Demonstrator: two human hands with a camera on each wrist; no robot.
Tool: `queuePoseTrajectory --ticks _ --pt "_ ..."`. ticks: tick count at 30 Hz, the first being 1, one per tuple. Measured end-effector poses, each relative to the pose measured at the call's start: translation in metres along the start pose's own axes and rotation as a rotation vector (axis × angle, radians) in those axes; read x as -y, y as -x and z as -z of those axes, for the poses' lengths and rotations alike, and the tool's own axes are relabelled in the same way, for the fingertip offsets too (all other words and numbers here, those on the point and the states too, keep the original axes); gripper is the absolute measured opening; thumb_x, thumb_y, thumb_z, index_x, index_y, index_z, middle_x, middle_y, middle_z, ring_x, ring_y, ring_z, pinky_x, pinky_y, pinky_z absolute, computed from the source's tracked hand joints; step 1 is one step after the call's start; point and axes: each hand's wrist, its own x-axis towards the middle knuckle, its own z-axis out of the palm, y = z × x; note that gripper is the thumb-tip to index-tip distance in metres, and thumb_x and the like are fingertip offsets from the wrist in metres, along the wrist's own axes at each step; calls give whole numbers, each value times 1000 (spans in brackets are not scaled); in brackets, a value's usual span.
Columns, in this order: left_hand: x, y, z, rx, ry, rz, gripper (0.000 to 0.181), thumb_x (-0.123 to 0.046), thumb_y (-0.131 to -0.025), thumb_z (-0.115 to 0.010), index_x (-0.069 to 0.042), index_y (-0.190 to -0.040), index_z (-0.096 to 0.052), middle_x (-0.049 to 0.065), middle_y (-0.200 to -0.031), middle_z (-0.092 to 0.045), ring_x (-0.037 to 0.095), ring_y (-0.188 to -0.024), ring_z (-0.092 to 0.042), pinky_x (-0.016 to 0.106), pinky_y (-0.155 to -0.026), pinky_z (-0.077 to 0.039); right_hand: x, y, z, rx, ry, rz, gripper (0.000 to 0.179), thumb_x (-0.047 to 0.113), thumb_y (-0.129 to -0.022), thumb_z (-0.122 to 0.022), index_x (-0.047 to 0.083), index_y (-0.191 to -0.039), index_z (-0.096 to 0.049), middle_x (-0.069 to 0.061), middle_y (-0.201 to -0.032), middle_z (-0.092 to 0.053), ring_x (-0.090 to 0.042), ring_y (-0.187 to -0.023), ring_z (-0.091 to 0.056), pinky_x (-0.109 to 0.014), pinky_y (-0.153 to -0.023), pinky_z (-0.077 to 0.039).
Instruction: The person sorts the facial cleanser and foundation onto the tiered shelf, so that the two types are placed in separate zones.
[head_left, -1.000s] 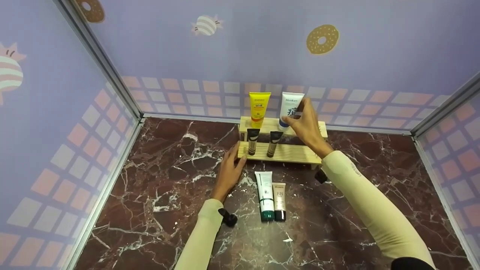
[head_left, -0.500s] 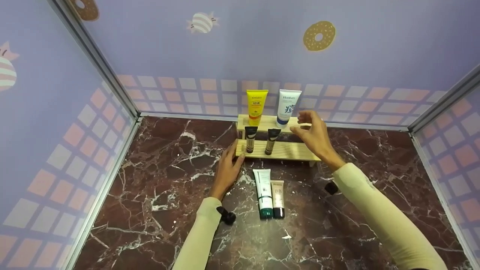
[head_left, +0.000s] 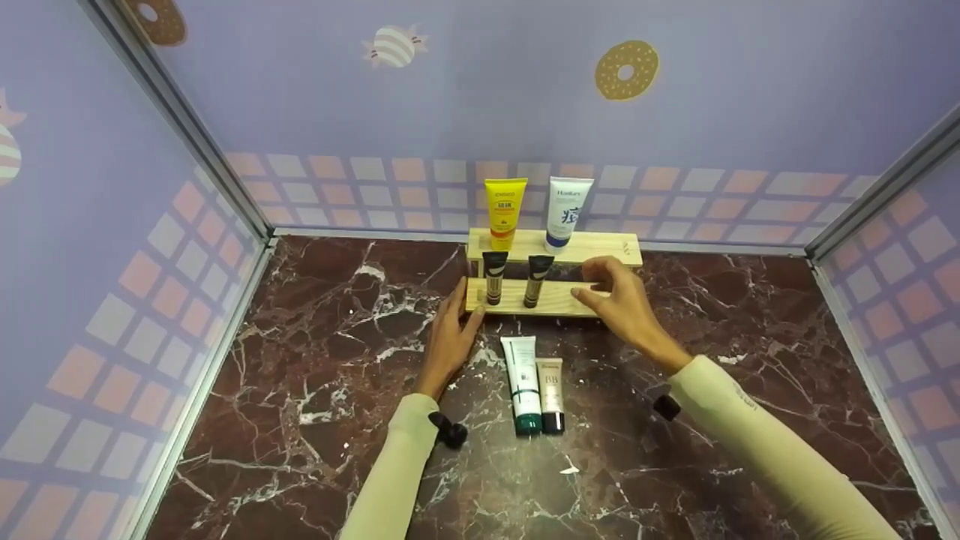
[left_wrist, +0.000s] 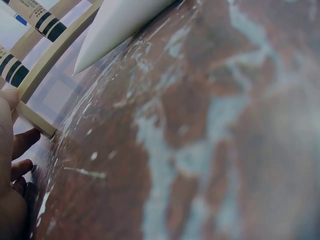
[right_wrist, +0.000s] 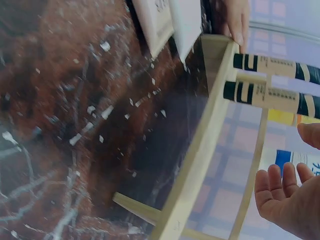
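Observation:
A two-tier wooden display rack [head_left: 600, 247] stands near the back wall in the head view. My left hand [head_left: 450, 337] holds its lower left end, thumb at the front corner and fingers along the side. My right hand [head_left: 626, 307], fingers loosely bent and holding nothing, hovers at the right part of the lower tier. On the top tier stand a yellow tube [head_left: 504, 214] and a white tube with a blue base [head_left: 568, 214]. Two small dark-and-beige tubes [head_left: 494, 277] stand on the lower tier; the right wrist view shows their printed backs [right_wrist: 272, 95].
In front of the rack, a white tube with a green cap [head_left: 523, 386] and a beige BB cream tube [head_left: 551, 394] lie side by side on the dark marbled tabletop [head_left: 315, 360]. Patterned lilac walls [head_left: 337, 97] enclose the back and both sides.
My right hand has let go of the white tube on the top tier and moved down and forward to the lower tier. My left hand stays at the rack's end.

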Motion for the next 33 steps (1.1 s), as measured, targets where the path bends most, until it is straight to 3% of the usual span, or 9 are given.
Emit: queuePoseTrajectory --ticks 6,14,23,33 --pt "0 0 1 15 19 8 77 -47 -113 -62 -15 -176 -31 21 -172 -40 46 -156 -43 67 -124 -37 -5 15 -9 14 -16 4 44 -2 -93 -84 -11 -131 -65 -29 -128 -69 -45 -123 -67 -60 -109 -55" --pt "2 0 1 6 22 -9 74 -43 -113 -63 -11 -174 -35 24 -171 -41 47 -155 -42 66 -125 -35 -15 34 -27 106 -58 -28 45 -2 -94 -83 -11 -132 -63 -29 -127 -68 -47 -120 -68 -57 -106 -58" --pt "2 -1 0 9 24 -16 73 -42 -114 -62 -11 -174 -35 23 -170 -42 46 -154 -44 66 -124 -37 -25 47 -46 157 22 22 44 2 -96 -83 -12 -134 -67 -25 -123 -74 -43 -115 -71 -58 -105 -57" --pt "1 1 1 16 41 -6 74 -44 -113 -63 -12 -174 -35 22 -171 -41 46 -155 -43 67 -123 -37 -34 60 -61 293 38 -43 53 12 -97 -85 -10 -141 -65 -26 -133 -71 -41 -118 -72 -53 -105 -59"
